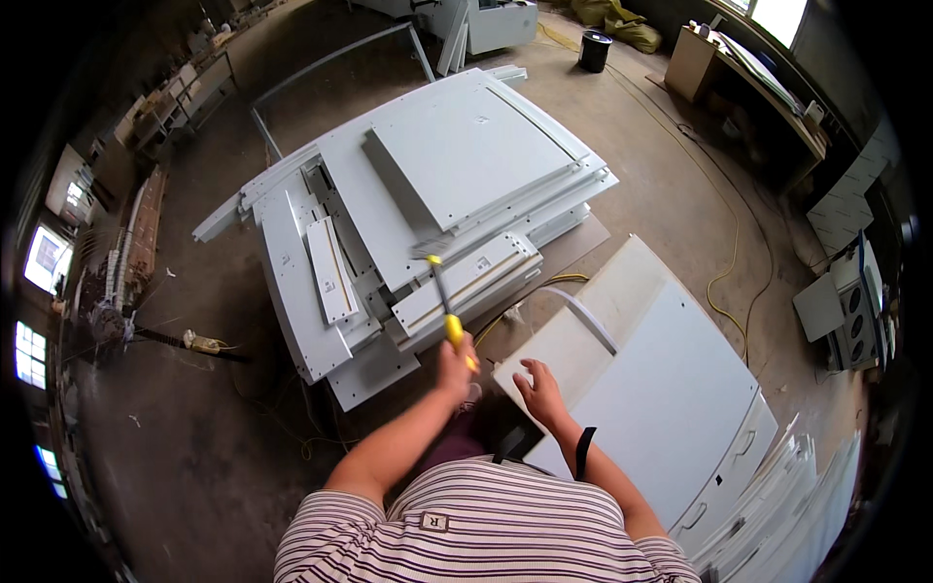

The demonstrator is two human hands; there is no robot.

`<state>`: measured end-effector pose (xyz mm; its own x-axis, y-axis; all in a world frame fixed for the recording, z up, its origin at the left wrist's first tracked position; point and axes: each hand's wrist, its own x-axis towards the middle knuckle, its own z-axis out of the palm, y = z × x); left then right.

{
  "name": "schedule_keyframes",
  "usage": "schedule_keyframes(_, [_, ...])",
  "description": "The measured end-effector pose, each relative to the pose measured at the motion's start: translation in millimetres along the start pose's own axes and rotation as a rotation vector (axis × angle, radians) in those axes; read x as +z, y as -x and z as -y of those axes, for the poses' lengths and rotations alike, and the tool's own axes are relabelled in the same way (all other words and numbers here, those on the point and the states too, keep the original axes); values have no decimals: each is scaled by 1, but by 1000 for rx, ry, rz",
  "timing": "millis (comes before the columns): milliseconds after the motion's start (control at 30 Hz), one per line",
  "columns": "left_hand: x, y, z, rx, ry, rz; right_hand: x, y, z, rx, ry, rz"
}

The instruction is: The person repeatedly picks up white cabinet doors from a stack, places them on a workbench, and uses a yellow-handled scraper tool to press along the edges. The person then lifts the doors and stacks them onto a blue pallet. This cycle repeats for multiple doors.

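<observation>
shirt (476, 539), hammer (453, 328) in hand (455, 365), bucket (594, 52) (contents unclear)

Hammer (454, 330) grip looked like smooth plastic; its head was too blurred to read. Stacked panels (476, 146) were smooth, low-sheen, coated-looking; couldn't tell metal from board. Handled panel (671, 379) was smooth, satin; handles (746, 443) looked metal. Floor (214, 437) was rough, matt. Shirt (505, 525) was matt cloth. Sacks (627, 27) looked crumpled, dull. Desk (688, 63) looked like wood.
</observation>
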<state>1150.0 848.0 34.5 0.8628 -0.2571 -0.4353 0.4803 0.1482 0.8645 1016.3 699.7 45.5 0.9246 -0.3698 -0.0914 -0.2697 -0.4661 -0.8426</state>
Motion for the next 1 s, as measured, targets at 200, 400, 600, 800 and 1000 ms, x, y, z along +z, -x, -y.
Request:
schedule_keyframes(200, [-148,-206,-28,-60,-247,-230,-14,-2,-30,177,723,-21])
schedule_keyframes(400, [-89,-278,-53,635,-1253,-579,-15,0,-36,309,719,40])
schedule_keyframes(600, [-28,-390,-37,-144,88,-157,-17,-16,-27,324,706,63])
schedule_keyframes(800, [-18,-388,-39,-186,42,-183,-21,-22,-25,362,707,47])
schedule_keyframes(1000, [-50,-258,-45,-219,56,55,-33,-25,-35,307,520,-139])
